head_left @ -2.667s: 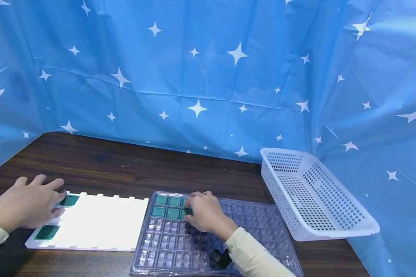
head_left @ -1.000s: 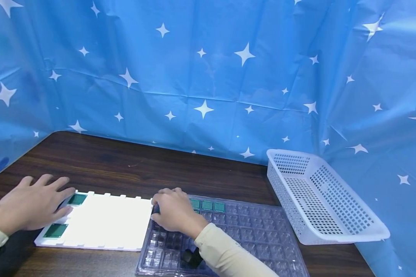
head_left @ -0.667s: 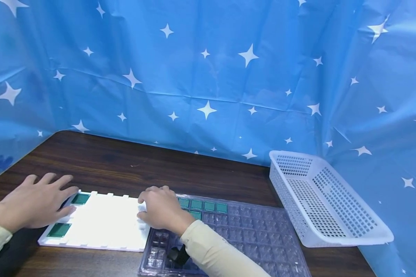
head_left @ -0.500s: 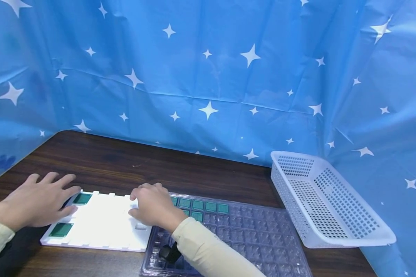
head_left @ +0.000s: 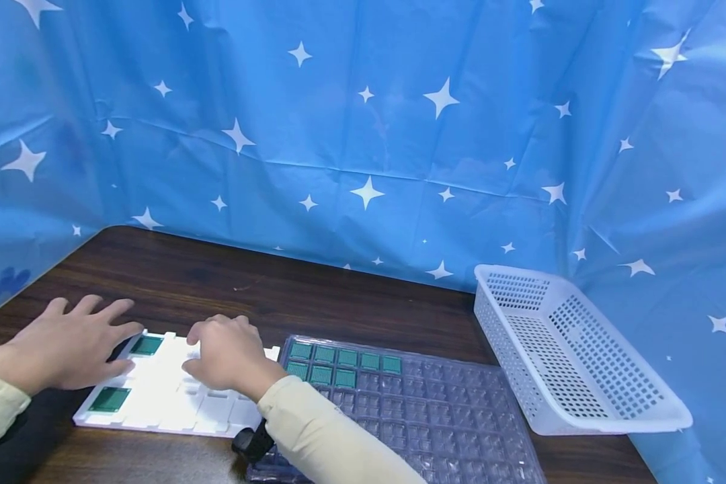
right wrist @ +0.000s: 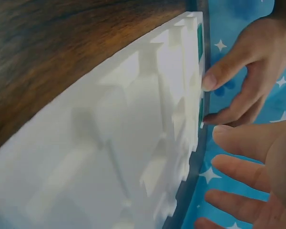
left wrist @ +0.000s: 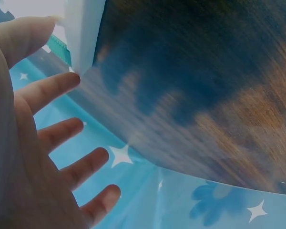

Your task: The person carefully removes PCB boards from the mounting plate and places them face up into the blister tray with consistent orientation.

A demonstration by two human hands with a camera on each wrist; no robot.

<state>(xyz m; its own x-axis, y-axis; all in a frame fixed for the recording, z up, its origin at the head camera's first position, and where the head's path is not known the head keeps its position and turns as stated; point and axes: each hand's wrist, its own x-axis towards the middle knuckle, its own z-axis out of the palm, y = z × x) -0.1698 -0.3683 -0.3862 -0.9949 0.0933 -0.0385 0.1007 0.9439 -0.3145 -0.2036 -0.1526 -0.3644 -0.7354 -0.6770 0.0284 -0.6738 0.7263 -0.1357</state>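
Note:
A white tray (head_left: 178, 410) with shallow pockets lies at the left of the table. Two green square circuit-board pieces sit in its left end, a far one (head_left: 147, 345) and a near one (head_left: 110, 399). My left hand (head_left: 71, 346) has its fingers spread at that end, thumb and forefinger at the rim. Over the tray's middle hovers my right hand (head_left: 232, 355), thumb and forefinger apart; the right wrist view shows nothing between its fingers (right wrist: 238, 142). To the right, a clear plastic tray (head_left: 448, 417) holds several green pieces (head_left: 347, 357) in its two far rows.
A white perforated basket (head_left: 520, 376) stands at the right, beyond the clear tray. The dark wooden table (head_left: 218, 289) ends at a blue star-patterned curtain (head_left: 314, 134). A black wrist device (head_left: 253, 444) sits under my right sleeve, over the trays' adjoining edges.
My right hand has moved left from the clear tray to above the white tray, uncovering green pieces in the clear tray's far left corner. My left hand keeps its place by the white tray.

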